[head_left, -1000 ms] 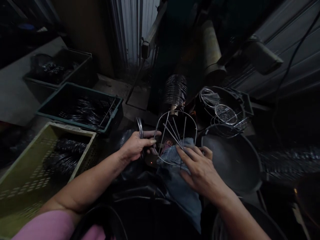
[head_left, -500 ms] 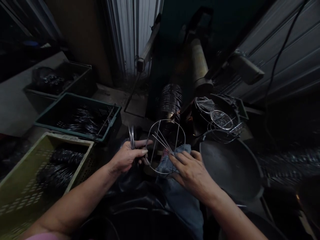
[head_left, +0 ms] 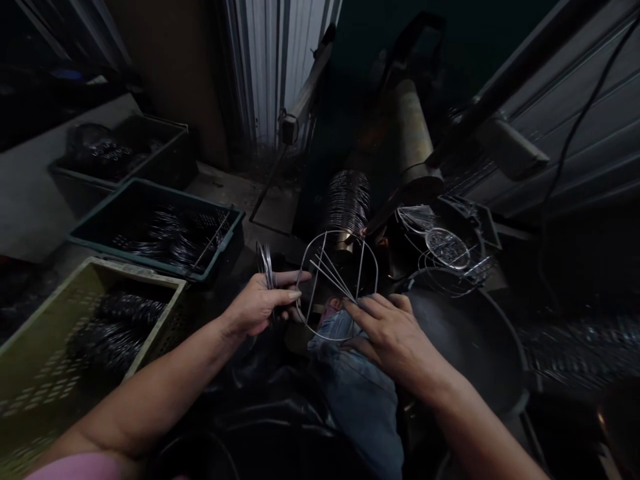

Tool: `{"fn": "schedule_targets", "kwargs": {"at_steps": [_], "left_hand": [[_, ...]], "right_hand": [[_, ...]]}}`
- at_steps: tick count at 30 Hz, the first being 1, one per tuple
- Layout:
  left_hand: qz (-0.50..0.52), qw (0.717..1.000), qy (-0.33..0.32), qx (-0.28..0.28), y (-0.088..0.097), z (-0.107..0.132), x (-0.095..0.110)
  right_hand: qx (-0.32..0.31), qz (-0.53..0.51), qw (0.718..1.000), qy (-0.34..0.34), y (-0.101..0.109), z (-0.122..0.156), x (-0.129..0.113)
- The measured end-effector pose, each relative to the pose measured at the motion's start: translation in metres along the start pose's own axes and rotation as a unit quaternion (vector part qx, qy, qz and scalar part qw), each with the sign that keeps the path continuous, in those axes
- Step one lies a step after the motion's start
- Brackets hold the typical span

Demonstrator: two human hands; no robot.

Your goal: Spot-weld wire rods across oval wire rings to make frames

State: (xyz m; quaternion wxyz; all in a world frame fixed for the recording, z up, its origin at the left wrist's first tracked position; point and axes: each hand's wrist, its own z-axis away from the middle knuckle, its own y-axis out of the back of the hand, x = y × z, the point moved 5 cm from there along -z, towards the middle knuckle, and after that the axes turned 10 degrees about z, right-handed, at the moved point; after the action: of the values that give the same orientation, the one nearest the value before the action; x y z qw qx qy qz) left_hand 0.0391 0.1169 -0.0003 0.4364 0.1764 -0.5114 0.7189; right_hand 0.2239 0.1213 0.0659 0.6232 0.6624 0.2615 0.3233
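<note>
My left hand is closed, its thumb and forefinger pinching the left side of a round wire ring that has two straight wires across it. A bundle of thin wire rings hangs in the same hand, behind the knuckles. My right hand is closed on a few loose straight wires, which fan out toward the upper left in front of the ring. Its fingers also lie by the ring's right edge; whether they grip it is hidden. Just beyond the ring stands a brass-coloured machine cylinder.
A coil stack of wire rings sits on the machine. To the left are a yellow crate and a green crate, both holding wire rings. At right, a round grey basin stands below a pan with wire pieces.
The view has shifted slightly. My hands keep their holds on the ring and the straight wires, with the ring a little higher and further right in view.
</note>
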Motion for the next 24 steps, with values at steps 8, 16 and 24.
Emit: {"fn": "schedule_targets", "kwargs": {"at_steps": [8, 16, 24], "left_hand": [[0.024, 1.000, -0.010, 0.003, -0.007, -0.002, 0.005], [0.034, 0.999, -0.003, 0.008, -0.011, -0.003, 0.010], [0.081, 0.997, -0.011, 0.002, -0.006, -0.003, 0.004]], "right_hand": [[-0.019, -0.008, 1.000, 0.021, 0.008, -0.009, 0.011], [-0.025, -0.015, 0.999, 0.031, 0.014, -0.013, 0.016], [0.013, -0.007, 0.999, 0.036, 0.031, 0.002, 0.009]]}}
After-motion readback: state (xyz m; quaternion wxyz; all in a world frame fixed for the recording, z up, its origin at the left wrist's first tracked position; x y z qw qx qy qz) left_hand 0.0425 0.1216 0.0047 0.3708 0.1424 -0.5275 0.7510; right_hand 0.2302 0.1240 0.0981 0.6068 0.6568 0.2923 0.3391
